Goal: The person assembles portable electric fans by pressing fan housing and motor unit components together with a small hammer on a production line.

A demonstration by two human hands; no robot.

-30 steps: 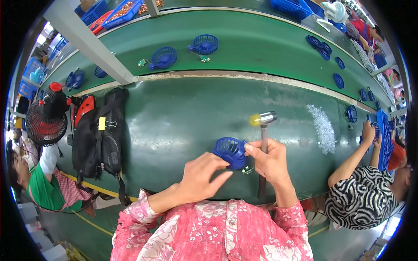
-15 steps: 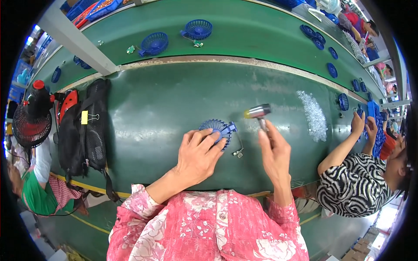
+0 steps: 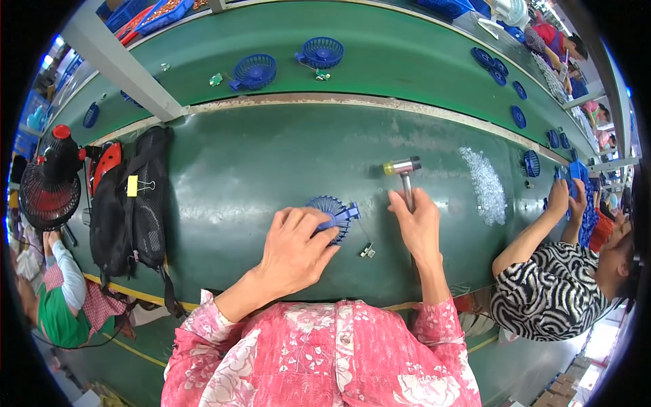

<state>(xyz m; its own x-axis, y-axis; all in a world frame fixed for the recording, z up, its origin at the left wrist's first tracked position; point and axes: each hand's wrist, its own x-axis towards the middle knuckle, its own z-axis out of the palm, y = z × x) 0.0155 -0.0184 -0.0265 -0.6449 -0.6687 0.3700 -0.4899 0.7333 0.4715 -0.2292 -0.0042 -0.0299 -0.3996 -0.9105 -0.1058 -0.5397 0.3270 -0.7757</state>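
My left hand [image 3: 296,249] lies over a round blue slatted fan housing [image 3: 341,216] on the green tabletop, fingers curled on its near left side. The hand hides part of the housing. From the housing's clip-like end a thin wire runs to a small circuit board [image 3: 367,251] on the table. My right hand [image 3: 418,227] grips the handle of a small hammer [image 3: 403,165], right of the housing. The hammer has a metal head with a yellow face on the left and a dark face on the right. It is held apart from the housing.
A pile of small clear pieces [image 3: 484,186] lies to the right. Beyond the table edge, a green belt [image 3: 400,68] carries more blue housings [image 3: 255,71]. A black bag [image 3: 146,197] and a fan [image 3: 51,183] stand left. Co-workers sit on both sides, one in a patterned shirt [image 3: 549,292].
The hammer head has risen slightly away from me and sits more level. My left hand and the housing have shifted a little left. Housings on the belt have moved right.
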